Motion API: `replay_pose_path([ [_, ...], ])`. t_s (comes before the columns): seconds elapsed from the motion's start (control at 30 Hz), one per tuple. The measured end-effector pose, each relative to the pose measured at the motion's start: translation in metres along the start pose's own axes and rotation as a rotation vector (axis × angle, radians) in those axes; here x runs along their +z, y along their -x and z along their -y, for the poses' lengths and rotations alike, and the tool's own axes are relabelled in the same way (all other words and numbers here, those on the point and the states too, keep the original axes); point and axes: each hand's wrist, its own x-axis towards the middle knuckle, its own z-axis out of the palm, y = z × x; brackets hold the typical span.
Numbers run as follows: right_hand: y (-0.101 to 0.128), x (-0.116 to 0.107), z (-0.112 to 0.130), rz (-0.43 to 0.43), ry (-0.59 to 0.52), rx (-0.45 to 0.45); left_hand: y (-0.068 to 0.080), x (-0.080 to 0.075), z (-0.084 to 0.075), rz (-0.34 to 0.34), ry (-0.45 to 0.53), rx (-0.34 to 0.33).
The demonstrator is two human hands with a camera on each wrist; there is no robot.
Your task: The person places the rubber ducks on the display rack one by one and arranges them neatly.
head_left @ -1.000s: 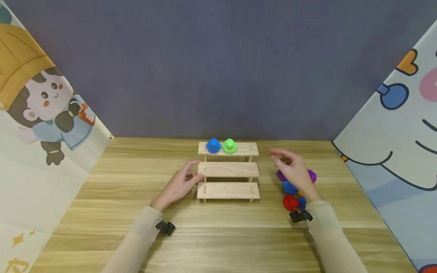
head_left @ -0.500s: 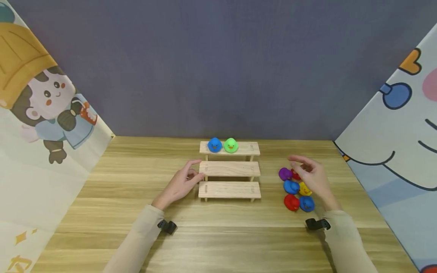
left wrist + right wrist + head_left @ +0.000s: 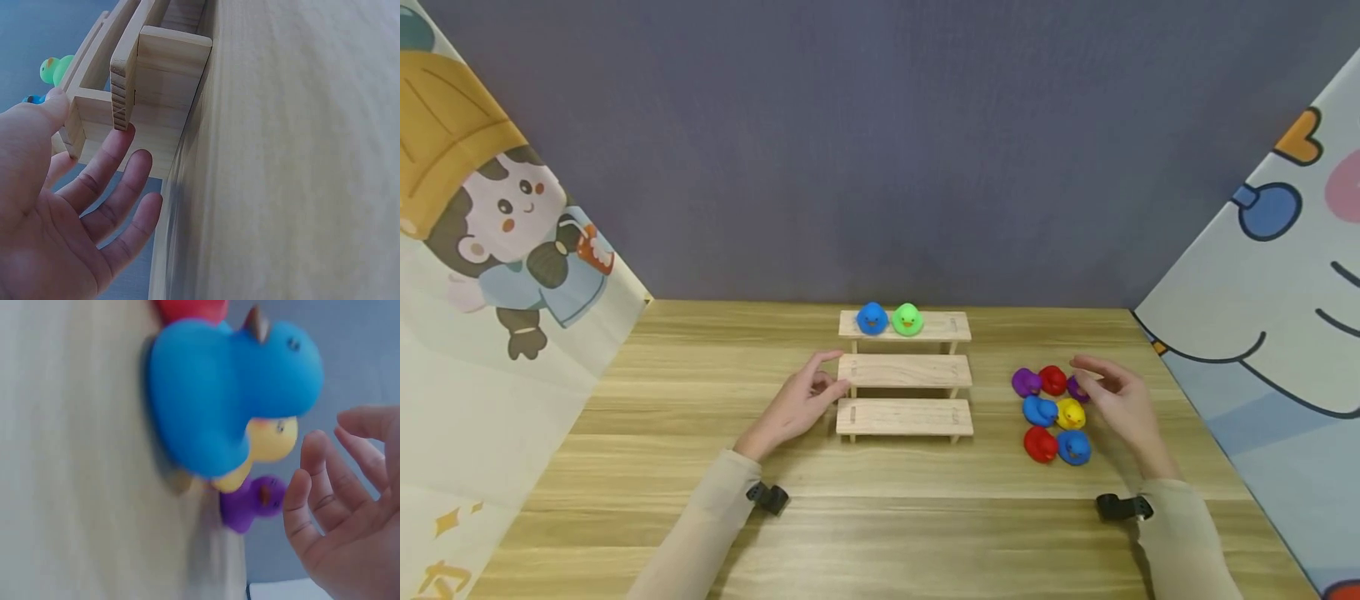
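My left hand (image 3: 792, 410) holds the left end of a three-step wooden stand (image 3: 904, 372), thumb and index finger on either side of the middle step's end. The left wrist view shows the middle finger touching the lowest step (image 3: 125, 75). A blue rubber duck (image 3: 872, 319) and a green rubber duck (image 3: 907, 320) sit on the top step. My right hand (image 3: 1129, 415) hovers over a purple rubber duck (image 3: 1077, 388) at the right of a duck group, fingers bent and parted. In the right wrist view, a gap shows between the fingers and this purple duck (image 3: 240, 503).
The group also has another purple duck (image 3: 1026, 382), red ducks (image 3: 1053, 380) (image 3: 1041, 444), blue ducks (image 3: 1040, 411) (image 3: 1074, 447) and a yellow duck (image 3: 1071, 414). A dark partition (image 3: 880, 167) stands behind the wooden table (image 3: 715, 350), with printed panels at both sides.
My right hand has moved right and toward me, from beside the stand to the far right of the duck group, uncovering the other ducks. The left hand stays at the stand.
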Motion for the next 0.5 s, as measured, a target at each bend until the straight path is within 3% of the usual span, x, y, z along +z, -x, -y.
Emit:
replay_pose_path([
  [0.33,0.005,-0.015,-0.021,0.048,0.100,0.140,0.001,0.001,-0.001,-0.005,-0.003,-0.002],
  [0.5,0.003,-0.016,-0.024,0.076,0.090,0.190,0.002,0.001,0.000,-0.007,-0.013,0.008],
])
